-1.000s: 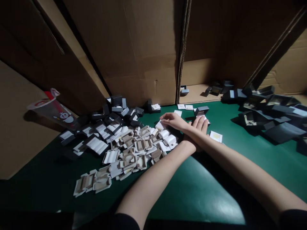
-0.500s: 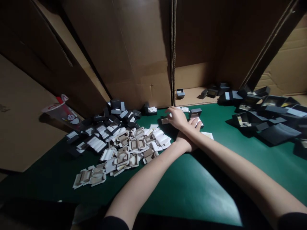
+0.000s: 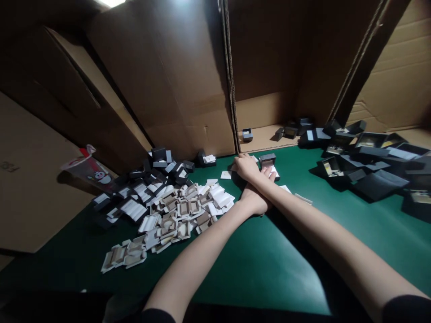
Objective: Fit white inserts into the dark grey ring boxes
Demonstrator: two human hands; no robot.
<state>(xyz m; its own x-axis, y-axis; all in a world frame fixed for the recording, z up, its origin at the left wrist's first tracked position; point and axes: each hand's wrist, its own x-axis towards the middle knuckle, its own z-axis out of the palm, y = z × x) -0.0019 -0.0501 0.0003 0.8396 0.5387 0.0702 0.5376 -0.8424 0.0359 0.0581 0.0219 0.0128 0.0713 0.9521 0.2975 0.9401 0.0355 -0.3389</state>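
Note:
My forearms cross, the right one lying over the left. My left hand (image 3: pixel 256 197) reaches under the right wrist, its fingers gripping the near side of a small open dark jewellery-type box (image 3: pixel 268 158) with a white insert (image 3: pixel 275 172). My right hand (image 3: pixel 247 168) is just left of that box, with its fingers curled down; whatever is in them is hidden. A white card (image 3: pixel 226 175) lies on the green table beside the right fingertips. Another white piece (image 3: pixel 285 189) lies behind my right forearm, and a thin pale strip (image 3: pixel 303 198) lies farther right.
A heap of white and brown folded card inserts (image 3: pixel 182 208) spreads on the left, with dark boxes (image 3: pixel 134 206) behind it. More open dark boxes (image 3: pixel 373 157) pile up on the right. A plastic cup (image 3: pixel 92 169) stands far left. Cardboard walls (image 3: pixel 188 103) rise behind the green table (image 3: pixel 262 264).
The view has shifted slightly. My right hand has come lower, and a white card now shows flat at its left. The left hand stays at the open box.

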